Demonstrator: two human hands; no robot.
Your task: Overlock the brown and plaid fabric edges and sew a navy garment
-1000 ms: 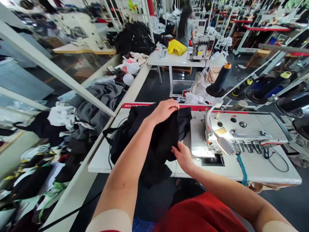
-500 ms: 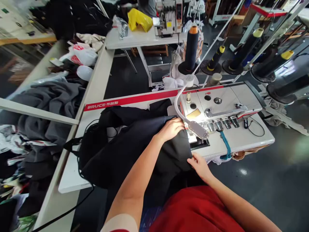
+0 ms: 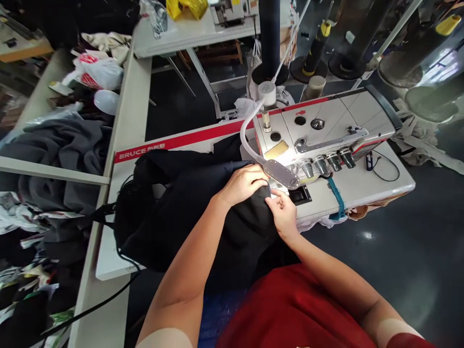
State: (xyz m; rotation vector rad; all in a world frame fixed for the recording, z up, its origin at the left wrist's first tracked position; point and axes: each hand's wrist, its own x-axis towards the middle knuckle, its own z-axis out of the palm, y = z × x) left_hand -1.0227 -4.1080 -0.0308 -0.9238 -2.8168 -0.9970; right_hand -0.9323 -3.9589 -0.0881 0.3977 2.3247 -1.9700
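Cloth (image 3: 181,217) in the head view: black, wide, rumpled, spread across the left part of the tabletop (image 3: 386,191) and draped over its front edge toward the red shirt (image 3: 275,309). Right-hand border of the cloth just beside the sewing machine (image 3: 326,128), close by the lamp (image 3: 281,174); any contact with the needle hidden from sight.

Left hand (image 3: 246,183) palm down on the cloth, fingers bent, thumb stretched toward the border; simply pressing or also gripping a fold, impossible to tell. Right hand (image 3: 284,212) pinching the cloth's edge between thumb and forefinger, just beside the left fingertips.

Handling, judging by the folds: soft and limp, ready to crease, tuck under or droop wherever unsupported. Probably light in a single layer, heavier as a heap, with the overhanging part likely to tug on the edge. Surface mostly matt, so probably not very slippery in the fingers, though perhaps quick to slide on the smooth tabletop. Little risk of breaking; more of stretching or skewing under a hard pull.

Best hold: right at the edge, in a light pinch, with a flat palm a little inward to level the layers. Mind the fingertips so near the machine.
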